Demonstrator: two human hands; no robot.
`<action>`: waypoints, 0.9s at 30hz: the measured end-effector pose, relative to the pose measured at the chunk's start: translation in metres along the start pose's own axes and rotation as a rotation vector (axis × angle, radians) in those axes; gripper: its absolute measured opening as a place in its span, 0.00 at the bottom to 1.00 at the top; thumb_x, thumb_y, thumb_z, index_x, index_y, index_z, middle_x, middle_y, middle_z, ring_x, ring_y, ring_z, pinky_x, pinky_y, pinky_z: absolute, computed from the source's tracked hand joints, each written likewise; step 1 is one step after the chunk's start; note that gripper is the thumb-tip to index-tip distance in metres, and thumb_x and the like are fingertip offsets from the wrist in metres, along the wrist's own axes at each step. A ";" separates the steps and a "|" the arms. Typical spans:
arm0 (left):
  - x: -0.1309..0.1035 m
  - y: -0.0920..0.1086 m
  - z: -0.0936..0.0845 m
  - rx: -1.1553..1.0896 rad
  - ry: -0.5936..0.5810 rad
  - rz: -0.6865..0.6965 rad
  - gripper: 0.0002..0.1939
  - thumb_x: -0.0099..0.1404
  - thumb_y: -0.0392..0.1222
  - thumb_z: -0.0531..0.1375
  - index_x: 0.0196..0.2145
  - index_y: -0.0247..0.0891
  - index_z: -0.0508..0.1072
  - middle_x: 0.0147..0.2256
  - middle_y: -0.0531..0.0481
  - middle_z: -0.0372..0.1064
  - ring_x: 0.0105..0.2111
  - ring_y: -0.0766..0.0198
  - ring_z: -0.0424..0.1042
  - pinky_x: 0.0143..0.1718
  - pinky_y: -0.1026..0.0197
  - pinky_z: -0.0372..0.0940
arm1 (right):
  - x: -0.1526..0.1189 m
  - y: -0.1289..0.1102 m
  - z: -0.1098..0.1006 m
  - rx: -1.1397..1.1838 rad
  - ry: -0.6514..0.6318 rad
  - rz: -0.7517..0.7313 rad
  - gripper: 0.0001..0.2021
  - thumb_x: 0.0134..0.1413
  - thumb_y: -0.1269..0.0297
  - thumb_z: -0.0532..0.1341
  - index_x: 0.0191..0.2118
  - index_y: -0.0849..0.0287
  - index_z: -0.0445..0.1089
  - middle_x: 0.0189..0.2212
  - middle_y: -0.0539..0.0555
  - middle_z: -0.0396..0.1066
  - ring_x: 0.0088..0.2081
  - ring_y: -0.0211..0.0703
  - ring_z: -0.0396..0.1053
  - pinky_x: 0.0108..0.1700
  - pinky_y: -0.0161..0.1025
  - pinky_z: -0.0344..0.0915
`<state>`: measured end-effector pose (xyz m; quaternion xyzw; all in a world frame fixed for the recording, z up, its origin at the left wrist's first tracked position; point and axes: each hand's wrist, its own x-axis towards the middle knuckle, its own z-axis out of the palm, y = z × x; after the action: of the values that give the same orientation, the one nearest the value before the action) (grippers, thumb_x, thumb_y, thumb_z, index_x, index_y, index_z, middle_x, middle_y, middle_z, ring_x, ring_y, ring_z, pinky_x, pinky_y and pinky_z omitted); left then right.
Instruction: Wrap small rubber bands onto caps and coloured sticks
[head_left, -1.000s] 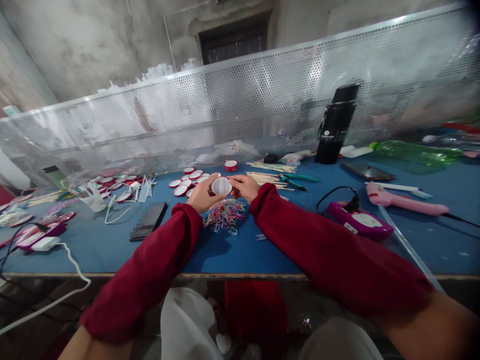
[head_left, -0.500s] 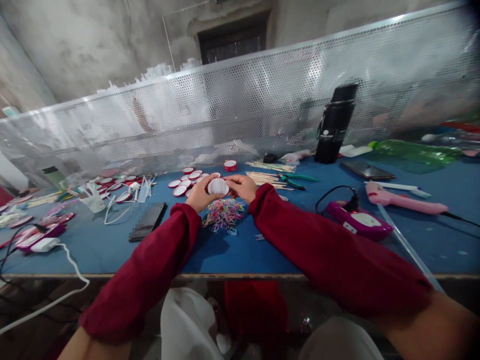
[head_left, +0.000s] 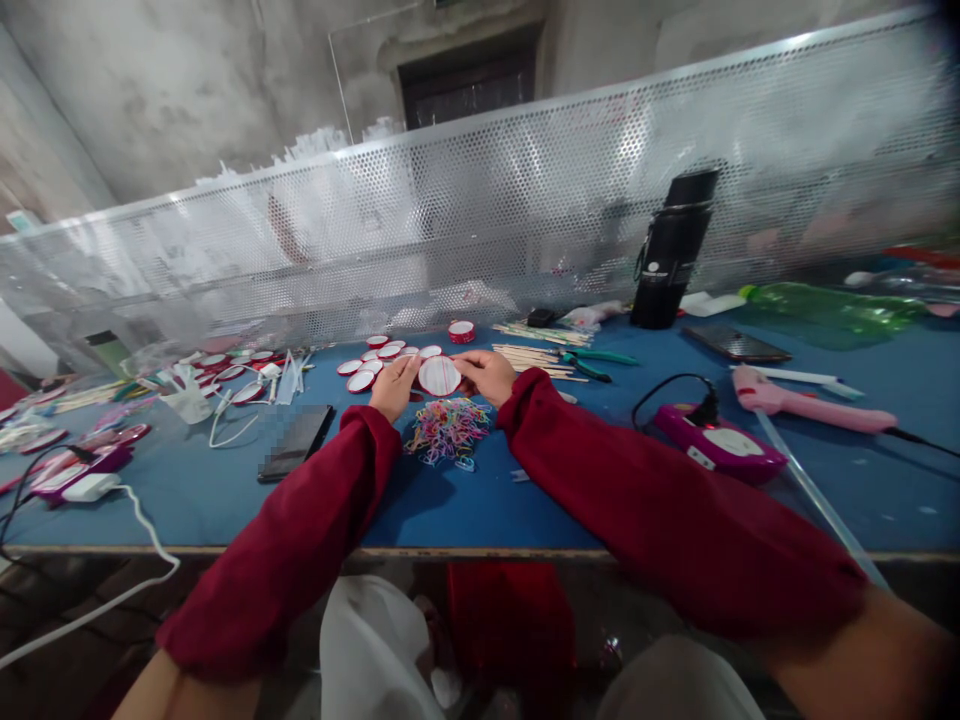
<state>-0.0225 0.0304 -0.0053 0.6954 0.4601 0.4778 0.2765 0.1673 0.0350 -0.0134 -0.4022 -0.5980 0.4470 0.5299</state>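
A round white disc with a red rim and thin red lines across its face (head_left: 440, 376) is tilted up toward me above the table. My right hand (head_left: 487, 375) pinches its right edge between thumb and fingers. Just left of the disc is my left hand (head_left: 395, 388), its fingers stretched out and slightly apart from the rim; the fingertips are partly hard to make out. A heap of small multicoloured rubber bands (head_left: 448, 430) lies right below the disc. Several similar red-rimmed white discs (head_left: 361, 381) lie behind my left hand.
A red roll (head_left: 461, 331), wooden sticks (head_left: 529, 357) and green-handled pliers (head_left: 592, 358) lie behind my hands. Leftward is a dark tablet-like device (head_left: 298, 445). To the right are a purple power strip (head_left: 720, 440), a pink glue gun (head_left: 810, 402), a phone (head_left: 736, 343) and a black flask (head_left: 673, 250).
My left hand has drawn back from the disc's left edge, where its fingers were wrapped. The disc now shows more of its face, and my right hand still pinches it.
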 end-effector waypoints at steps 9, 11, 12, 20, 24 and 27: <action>-0.001 0.000 0.001 -0.006 -0.086 -0.052 0.16 0.59 0.54 0.58 0.27 0.38 0.65 0.19 0.54 0.65 0.17 0.70 0.63 0.18 0.66 0.56 | -0.006 -0.004 0.000 -0.134 -0.038 -0.160 0.26 0.51 0.56 0.64 0.57 0.57 0.66 0.32 0.51 0.73 0.27 0.37 0.70 0.30 0.36 0.69; -0.002 0.000 0.001 -0.016 -0.090 -0.058 0.16 0.59 0.54 0.58 0.25 0.38 0.64 0.17 0.55 0.64 0.16 0.70 0.62 0.18 0.67 0.56 | -0.010 -0.005 0.002 -0.276 -0.035 -0.302 0.34 0.43 0.56 0.69 0.58 0.57 0.63 0.43 0.56 0.73 0.38 0.43 0.72 0.42 0.41 0.70; -0.002 0.000 0.001 -0.015 -0.097 -0.050 0.16 0.59 0.53 0.59 0.25 0.38 0.63 0.17 0.55 0.64 0.16 0.70 0.62 0.18 0.67 0.55 | -0.012 -0.006 0.004 -0.347 -0.034 -0.367 0.37 0.40 0.57 0.71 0.58 0.57 0.63 0.48 0.57 0.71 0.44 0.46 0.71 0.48 0.44 0.68; -0.006 0.003 0.001 0.034 -0.202 0.015 0.14 0.58 0.50 0.60 0.24 0.38 0.63 0.17 0.56 0.64 0.16 0.70 0.64 0.19 0.67 0.57 | -0.018 -0.006 0.009 -0.495 -0.055 -0.332 0.14 0.52 0.62 0.64 0.45 0.57 0.70 0.36 0.51 0.74 0.34 0.40 0.71 0.38 0.37 0.67; -0.006 0.004 0.002 0.006 -0.208 -0.022 0.15 0.58 0.50 0.60 0.23 0.38 0.63 0.16 0.57 0.62 0.15 0.71 0.62 0.18 0.68 0.55 | -0.019 -0.005 0.009 -0.381 -0.115 -0.224 0.15 0.59 0.54 0.57 0.47 0.56 0.68 0.33 0.50 0.73 0.19 0.32 0.65 0.21 0.32 0.62; -0.004 0.001 0.001 0.007 -0.145 -0.079 0.15 0.57 0.50 0.60 0.23 0.38 0.64 0.15 0.57 0.63 0.15 0.71 0.62 0.17 0.68 0.54 | -0.018 -0.004 0.007 -0.362 -0.102 -0.194 0.21 0.62 0.51 0.53 0.54 0.57 0.64 0.36 0.53 0.73 0.16 0.31 0.64 0.19 0.32 0.61</action>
<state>-0.0217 0.0264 -0.0060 0.7106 0.4675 0.4132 0.3252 0.1620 0.0160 -0.0146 -0.4082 -0.7304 0.2993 0.4585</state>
